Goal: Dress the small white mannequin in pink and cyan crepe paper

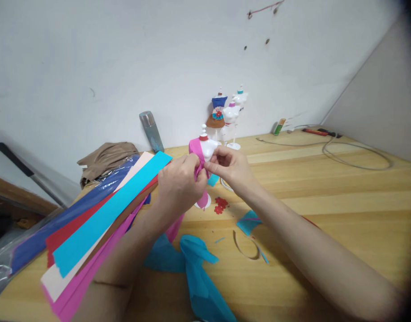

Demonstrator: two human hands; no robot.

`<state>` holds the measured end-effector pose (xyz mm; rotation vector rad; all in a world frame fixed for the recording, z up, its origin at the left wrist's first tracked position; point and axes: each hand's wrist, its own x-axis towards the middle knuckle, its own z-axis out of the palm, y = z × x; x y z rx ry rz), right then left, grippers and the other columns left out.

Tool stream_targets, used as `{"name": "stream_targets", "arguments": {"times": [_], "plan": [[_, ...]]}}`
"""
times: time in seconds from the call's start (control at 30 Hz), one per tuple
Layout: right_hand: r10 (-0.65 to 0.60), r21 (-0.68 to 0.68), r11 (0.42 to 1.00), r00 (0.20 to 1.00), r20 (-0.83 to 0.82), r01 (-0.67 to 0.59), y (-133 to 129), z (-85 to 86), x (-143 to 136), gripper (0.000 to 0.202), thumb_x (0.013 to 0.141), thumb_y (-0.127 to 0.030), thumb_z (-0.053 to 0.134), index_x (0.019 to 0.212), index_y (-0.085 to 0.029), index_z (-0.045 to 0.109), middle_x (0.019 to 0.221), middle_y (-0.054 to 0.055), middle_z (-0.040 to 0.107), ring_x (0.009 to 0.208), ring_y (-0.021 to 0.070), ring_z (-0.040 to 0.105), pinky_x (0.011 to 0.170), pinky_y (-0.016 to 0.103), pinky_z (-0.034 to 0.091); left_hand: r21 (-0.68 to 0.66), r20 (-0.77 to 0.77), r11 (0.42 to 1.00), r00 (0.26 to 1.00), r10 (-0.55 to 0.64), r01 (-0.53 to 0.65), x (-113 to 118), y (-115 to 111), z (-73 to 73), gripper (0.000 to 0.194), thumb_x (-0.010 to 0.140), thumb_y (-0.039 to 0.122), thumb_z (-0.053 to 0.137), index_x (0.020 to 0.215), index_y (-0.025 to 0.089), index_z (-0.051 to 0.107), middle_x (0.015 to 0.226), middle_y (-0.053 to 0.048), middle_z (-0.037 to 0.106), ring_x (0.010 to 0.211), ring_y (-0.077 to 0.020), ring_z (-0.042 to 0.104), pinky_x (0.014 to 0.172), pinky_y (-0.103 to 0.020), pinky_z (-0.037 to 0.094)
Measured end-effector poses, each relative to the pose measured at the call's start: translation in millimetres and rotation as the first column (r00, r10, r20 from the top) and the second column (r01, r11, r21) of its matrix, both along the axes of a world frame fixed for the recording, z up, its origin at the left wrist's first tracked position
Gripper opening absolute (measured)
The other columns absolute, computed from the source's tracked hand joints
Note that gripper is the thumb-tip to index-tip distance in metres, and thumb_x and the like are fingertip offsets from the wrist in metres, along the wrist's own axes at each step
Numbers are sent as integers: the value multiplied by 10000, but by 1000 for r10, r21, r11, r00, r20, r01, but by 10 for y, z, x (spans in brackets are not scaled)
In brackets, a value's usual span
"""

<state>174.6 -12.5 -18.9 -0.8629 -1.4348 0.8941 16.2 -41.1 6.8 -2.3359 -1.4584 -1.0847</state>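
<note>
A small white mannequin [208, 147] with a red neck band stands at the middle of the table, a pink strip [195, 147] running over its shoulder and down its front. My left hand [183, 179] is closed on the gathered pink strip at the mannequin's waist. On the right side of the torso, my right hand [230, 167] has its thumb and index finger pinched near the chest and the strip; whether they hold material or the torso is hard to tell. Below the hands shows part of the white round base [208, 203], with pink over it.
Colored strips [113, 214] lie at the left beside a brown cloth [108, 158]. Blue pieces [202, 277] and red scraps [220, 205] lie in front. More mannequins [231, 114], a bottle [151, 132] and a cable [356, 165] are further back.
</note>
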Motion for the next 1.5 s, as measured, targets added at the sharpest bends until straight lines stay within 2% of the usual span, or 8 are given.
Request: {"name": "stream_targets", "arguments": {"times": [0.27, 0.8, 1.03, 1.2, 1.27, 1.37, 1.43, 1.5], "plan": [[46, -9, 999, 998, -39, -46, 5, -1, 10, 407, 671, -497, 870, 683, -238, 557, 650, -34, 504, 596, 157, 505, 615, 344, 405, -136, -107, 987, 989, -99, 84, -88, -35, 135, 179, 851, 129, 451, 816, 207, 608, 775, -42, 693, 693, -185, 581, 625, -301, 360], [-118, 56, 992, 991, 56, 115, -62, 16, -22, 410, 678, -578, 867, 726, -254, 621, 691, 6, 570, 665, 185, 484, 639, 381, 435, -5, -307, 1000, 952, -4, 3, -52, -26, 105, 214, 856, 44, 477, 819, 208, 610, 786, -53, 683, 716, -203, 591, 582, -315, 283], [-121, 37, 992, 991, 51, 119, -71, 42, -7, 410, 679, -575, 840, 679, -251, 588, 661, 10, 528, 658, 183, 457, 636, 373, 390, -68, -240, 995, 966, -92, 78, -110, 30, 132, 222, 826, 78, 459, 806, 195, 647, 795, -63, 715, 715, -195, 605, 612, -310, 337], [-117, 22, 993, 992, 42, 117, -55, 37, 7, 439, 668, -594, 851, 656, -265, 559, 641, 4, 504, 654, 190, 454, 628, 369, 392, -161, 95, 962, 974, -205, 218, -288, 194, 172, 126, 804, 174, 570, 742, 204, 676, 716, -18, 707, 681, -169, 602, 698, -306, 462], [-98, 24, 995, 994, 41, 97, -47, 29, 13, 403, 673, -570, 847, 681, -263, 586, 662, 3, 511, 659, 190, 464, 644, 372, 403, -225, 320, 917, 914, -251, 331, -340, 294, 168, 136, 823, 260, 654, 893, 201, 755, 884, -41, 784, 837, -200, 688, 826, -335, 537], [-62, 44, 997, 996, 64, 59, -30, 12, 28, 369, 699, -540, 830, 691, -261, 588, 681, 4, 505, 668, 195, 472, 666, 375, 407, -372, 525, 730, 778, -344, 573, -360, 439, 114, 329, 784, 342, 787, 1077, 194, 793, 1150, -93, 803, 1112, -287, 716, 1009, -425, 547], [-33, 68, 997, 995, 96, 27, -15, 3, 44, 364, 722, -536, 820, 695, -262, 583, 689, 9, 505, 681, 201, 474, 675, 375, 404, -388, 643, 594, 668, -374, 705, -340, 513, 48, 385, 767, 362, 824, 1108, 186, 792, 1162, -105, 802, 1147, -314, 717, 1010, -443, 558], [-12, 91, 996, 993, 115, 1, -3, 0, 59, 353, 733, -536, 815, 724, -257, 600, 698, 10, 509, 690, 200, 472, 681, 371, 396, -374, 714, 524, 598, -364, 765, -311, 554, -19, 410, 748, 381, 855, 1095, 173, 790, 1131, -108, 806, 1100, -311, 733, 957, -428, 582]]}}
